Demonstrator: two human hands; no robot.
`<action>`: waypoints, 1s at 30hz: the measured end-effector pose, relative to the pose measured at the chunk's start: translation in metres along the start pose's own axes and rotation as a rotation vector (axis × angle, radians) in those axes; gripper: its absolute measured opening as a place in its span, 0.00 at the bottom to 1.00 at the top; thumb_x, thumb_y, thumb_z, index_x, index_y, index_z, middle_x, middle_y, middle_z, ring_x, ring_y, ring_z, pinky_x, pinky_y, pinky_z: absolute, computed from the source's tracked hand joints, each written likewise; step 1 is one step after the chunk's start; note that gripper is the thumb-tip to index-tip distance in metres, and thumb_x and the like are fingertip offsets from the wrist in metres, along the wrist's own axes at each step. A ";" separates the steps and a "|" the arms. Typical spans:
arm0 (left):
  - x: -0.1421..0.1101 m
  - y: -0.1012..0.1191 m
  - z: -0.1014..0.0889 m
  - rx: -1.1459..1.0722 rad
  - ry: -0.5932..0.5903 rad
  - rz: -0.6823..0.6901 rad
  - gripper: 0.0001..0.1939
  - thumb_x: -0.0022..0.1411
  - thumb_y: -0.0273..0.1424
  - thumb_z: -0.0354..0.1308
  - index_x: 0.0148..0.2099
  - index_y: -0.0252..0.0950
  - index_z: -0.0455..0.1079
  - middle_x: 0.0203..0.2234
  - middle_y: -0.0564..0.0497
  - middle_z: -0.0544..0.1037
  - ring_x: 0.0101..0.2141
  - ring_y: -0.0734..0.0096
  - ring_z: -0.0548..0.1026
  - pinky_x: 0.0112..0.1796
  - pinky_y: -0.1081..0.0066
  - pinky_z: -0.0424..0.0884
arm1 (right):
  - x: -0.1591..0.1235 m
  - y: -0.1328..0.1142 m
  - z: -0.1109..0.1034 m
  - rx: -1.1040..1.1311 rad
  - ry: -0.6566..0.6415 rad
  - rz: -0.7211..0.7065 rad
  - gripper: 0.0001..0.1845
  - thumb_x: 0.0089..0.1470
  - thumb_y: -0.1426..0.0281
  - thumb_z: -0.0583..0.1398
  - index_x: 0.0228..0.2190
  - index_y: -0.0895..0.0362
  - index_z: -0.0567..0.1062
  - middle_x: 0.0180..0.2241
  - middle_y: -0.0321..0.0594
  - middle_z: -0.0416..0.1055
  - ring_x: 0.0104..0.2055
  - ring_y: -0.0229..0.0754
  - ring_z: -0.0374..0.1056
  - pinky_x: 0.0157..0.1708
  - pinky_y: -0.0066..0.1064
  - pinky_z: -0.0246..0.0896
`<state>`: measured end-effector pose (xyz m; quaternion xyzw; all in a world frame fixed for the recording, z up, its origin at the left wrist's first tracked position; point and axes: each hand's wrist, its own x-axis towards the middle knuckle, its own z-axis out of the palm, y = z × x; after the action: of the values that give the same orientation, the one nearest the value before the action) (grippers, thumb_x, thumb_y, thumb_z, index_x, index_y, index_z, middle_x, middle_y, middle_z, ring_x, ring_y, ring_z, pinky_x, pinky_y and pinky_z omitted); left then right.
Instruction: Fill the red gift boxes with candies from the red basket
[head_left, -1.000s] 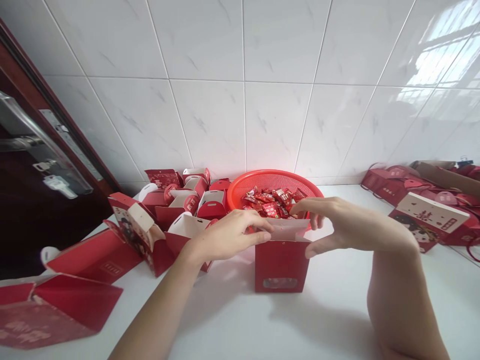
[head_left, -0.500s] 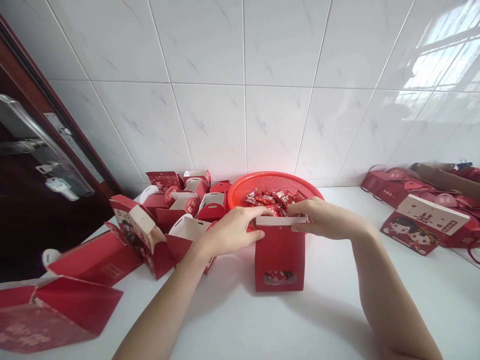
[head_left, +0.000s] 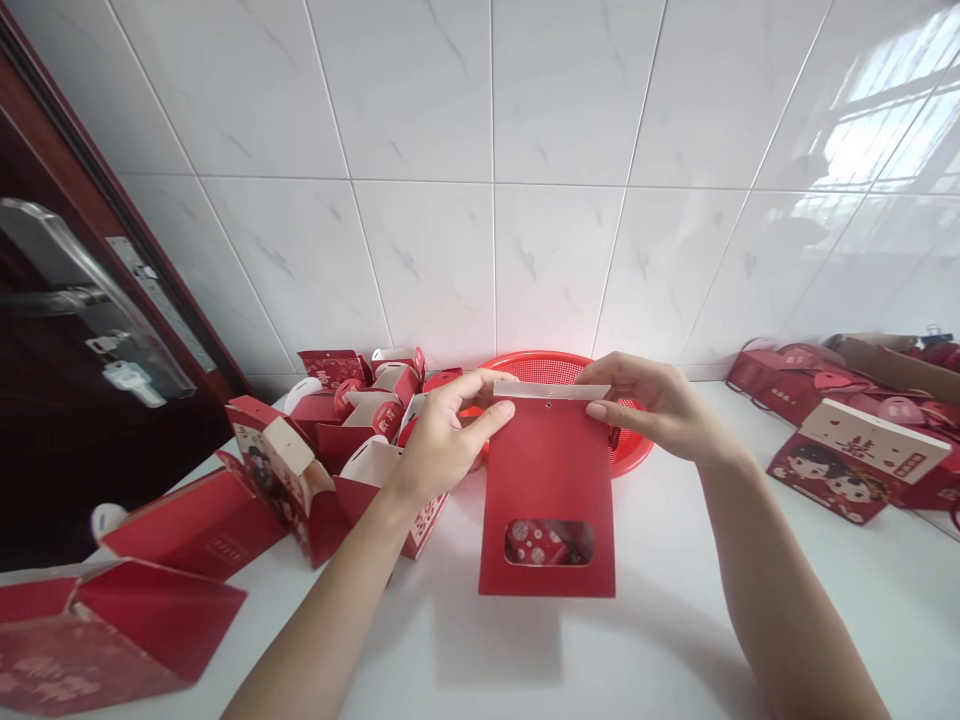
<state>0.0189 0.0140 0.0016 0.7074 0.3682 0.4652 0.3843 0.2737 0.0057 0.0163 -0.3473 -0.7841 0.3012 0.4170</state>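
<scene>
A red paper gift box (head_left: 549, 470) with an oval window low on its front is held up off the white table. Wrapped sweets (head_left: 536, 542) show through that window. My left hand (head_left: 457, 425) pinches the box's top left corner, thumb on the front and fingers behind. At the top right corner my right hand (head_left: 645, 405) grips the same way. The pale top flap (head_left: 551, 391) is folded over between both hands. Behind the box stands a red plastic basket (head_left: 540, 362), its contents mostly hidden now.
Several open red boxes (head_left: 367, 410) crowd the left side, with a larger one (head_left: 112, 630) at the near left. Closed decorated boxes (head_left: 859, 455) are grouped on the right. A tiled wall (head_left: 555, 260) rises behind, and a door with a handle (head_left: 67, 240) is at far left.
The box has risen off the table and tilted, so its front faces me more. Both hands moved up with it, and it now covers the sweets in the basket.
</scene>
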 end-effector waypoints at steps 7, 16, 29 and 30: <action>0.000 0.000 0.000 -0.027 0.115 0.068 0.12 0.60 0.36 0.63 0.45 0.38 0.78 0.30 0.53 0.75 0.33 0.70 0.75 0.31 0.75 0.74 | 0.001 0.007 0.006 0.094 -0.017 -0.011 0.18 0.61 0.62 0.65 0.50 0.55 0.74 0.22 0.32 0.69 0.22 0.36 0.67 0.22 0.28 0.67; 0.001 -0.001 -0.005 0.007 0.118 0.154 0.08 0.62 0.35 0.64 0.42 0.39 0.78 0.39 0.50 0.81 0.41 0.68 0.78 0.38 0.75 0.76 | 0.004 0.011 0.017 0.335 0.132 -0.071 0.09 0.55 0.67 0.70 0.39 0.54 0.82 0.28 0.37 0.77 0.23 0.36 0.71 0.18 0.28 0.70; 0.003 -0.001 -0.014 0.057 0.062 0.165 0.10 0.61 0.40 0.66 0.39 0.39 0.81 0.35 0.51 0.84 0.34 0.70 0.80 0.34 0.74 0.77 | 0.005 0.009 0.019 0.330 0.171 -0.055 0.05 0.52 0.69 0.71 0.34 0.55 0.84 0.32 0.40 0.80 0.22 0.35 0.72 0.18 0.26 0.72; 0.003 -0.001 -0.013 0.062 0.074 0.150 0.10 0.60 0.39 0.67 0.39 0.39 0.81 0.34 0.51 0.84 0.33 0.70 0.80 0.33 0.74 0.77 | 0.005 0.009 0.019 0.325 0.162 -0.050 0.05 0.52 0.69 0.71 0.34 0.55 0.84 0.33 0.40 0.80 0.23 0.36 0.73 0.18 0.26 0.72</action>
<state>0.0067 0.0195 0.0052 0.7269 0.3421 0.5069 0.3123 0.2580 0.0117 0.0023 -0.2789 -0.6973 0.3845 0.5368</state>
